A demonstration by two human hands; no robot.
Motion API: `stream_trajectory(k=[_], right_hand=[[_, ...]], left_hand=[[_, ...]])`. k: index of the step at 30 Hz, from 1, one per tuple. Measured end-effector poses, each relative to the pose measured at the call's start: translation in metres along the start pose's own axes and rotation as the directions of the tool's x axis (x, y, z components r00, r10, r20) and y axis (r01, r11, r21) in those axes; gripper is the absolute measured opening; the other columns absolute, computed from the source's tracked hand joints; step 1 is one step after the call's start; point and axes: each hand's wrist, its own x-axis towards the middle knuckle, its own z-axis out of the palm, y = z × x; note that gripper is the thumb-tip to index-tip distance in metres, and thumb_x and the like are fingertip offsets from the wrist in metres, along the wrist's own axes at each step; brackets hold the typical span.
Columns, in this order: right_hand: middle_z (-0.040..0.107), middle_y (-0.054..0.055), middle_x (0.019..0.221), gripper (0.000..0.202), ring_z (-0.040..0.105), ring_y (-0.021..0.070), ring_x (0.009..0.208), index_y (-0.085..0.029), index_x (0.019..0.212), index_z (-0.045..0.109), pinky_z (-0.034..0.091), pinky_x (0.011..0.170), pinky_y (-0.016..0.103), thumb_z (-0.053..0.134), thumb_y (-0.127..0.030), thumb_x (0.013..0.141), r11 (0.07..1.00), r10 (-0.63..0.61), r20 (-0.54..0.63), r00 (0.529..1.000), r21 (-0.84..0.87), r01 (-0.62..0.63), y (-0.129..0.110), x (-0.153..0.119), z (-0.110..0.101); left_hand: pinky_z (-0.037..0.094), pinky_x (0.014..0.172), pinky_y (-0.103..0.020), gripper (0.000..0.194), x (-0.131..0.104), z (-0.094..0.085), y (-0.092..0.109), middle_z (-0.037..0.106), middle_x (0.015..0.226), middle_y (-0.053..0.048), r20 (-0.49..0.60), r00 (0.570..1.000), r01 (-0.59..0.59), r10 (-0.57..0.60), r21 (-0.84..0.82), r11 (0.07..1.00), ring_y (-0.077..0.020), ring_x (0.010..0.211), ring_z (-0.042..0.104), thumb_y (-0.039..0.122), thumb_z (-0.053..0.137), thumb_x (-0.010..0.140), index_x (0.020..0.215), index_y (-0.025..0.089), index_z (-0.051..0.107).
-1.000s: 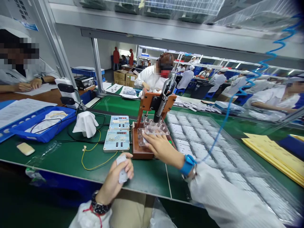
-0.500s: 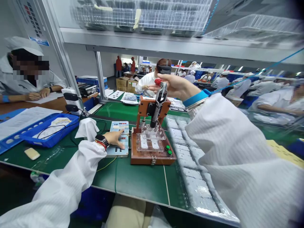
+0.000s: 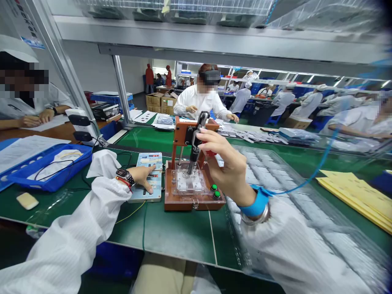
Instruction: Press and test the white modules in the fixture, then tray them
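Note:
A brown test fixture [image 3: 180,203] with a toggle clamp [image 3: 196,147] stands on the green bench before me. My right hand [image 3: 228,165] is closed around the red-tipped clamp lever [image 3: 210,153], now low at the clamp's right side. Below the clamp, the clear plate [image 3: 199,183] lies down over white pieces that show through it. Two green buttons [image 3: 217,194] sit on the fixture's right front. To the left, my left hand [image 3: 142,177] rests with fingers spread on light-blue meter boxes [image 3: 147,195]; its palm hides part of them.
Clear trays of white parts [image 3: 294,204] lie on the right, by yellow sheets [image 3: 355,196]. At left are a blue tray [image 3: 52,185] with cables and a pale block [image 3: 27,201]. A metal shelf [image 3: 199,41] spans overhead. A co-worker [image 3: 200,98] sits opposite.
My right hand has swung the clamp lever from above the fixture down to the right. The clamp's rod and clear plate have gone down. My left hand stays on the meter boxes.

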Motion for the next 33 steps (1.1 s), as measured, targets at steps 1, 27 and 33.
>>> stream_trajectory(k=[1, 27, 33], right_hand=[[0.063, 0.005, 0.113, 0.027, 0.052, 0.0218, 0.118, -0.022, 0.098, 0.059, 0.044, 0.101, 0.046, 0.041, -0.004, 0.087, 1.000, -0.014, 0.010, 1.000, -0.010, 0.014, 0.002, -0.005, 0.003], [0.061, 0.012, 0.111, 0.044, 0.062, 0.0286, 0.096, -0.022, 0.112, 0.056, 0.054, 0.078, 0.043, 0.052, -0.051, 0.079, 0.427, 0.737, -0.337, 0.586, -0.439, -0.791, 0.048, -0.223, -0.207], [0.062, 0.015, 0.110, 0.047, 0.064, 0.0277, 0.093, -0.018, 0.111, 0.056, 0.054, 0.080, 0.042, 0.055, -0.052, 0.078, 0.411, 0.788, -0.341, 0.513, -0.328, -0.850, 0.033, -0.237, -0.209]], left_hand=[[0.039, 0.094, -0.040, 0.127, 0.000, 0.000, 0.001, 0.044, 0.137, -0.022, -0.002, 1.000, 0.008, -0.008, -0.002, 1.000, -0.0373, 0.119, 0.047, 0.050, 0.080, 0.046, 0.146, 0.013, 0.011], [0.037, 0.099, -0.032, 0.121, -0.019, -0.004, -0.012, 0.037, 0.143, -0.018, 0.004, 1.000, -0.023, 0.024, -0.087, 0.996, -0.0308, 0.125, 0.044, 0.044, 0.074, 0.048, 0.146, 0.010, 0.011], [0.043, 0.091, -0.033, 0.100, -0.014, 0.004, -0.020, 0.056, 0.127, -0.013, -0.071, 0.997, -0.025, 0.018, -0.100, 0.995, -0.0302, 0.111, 0.055, 0.036, 0.070, 0.049, 0.138, 0.012, 0.031]])
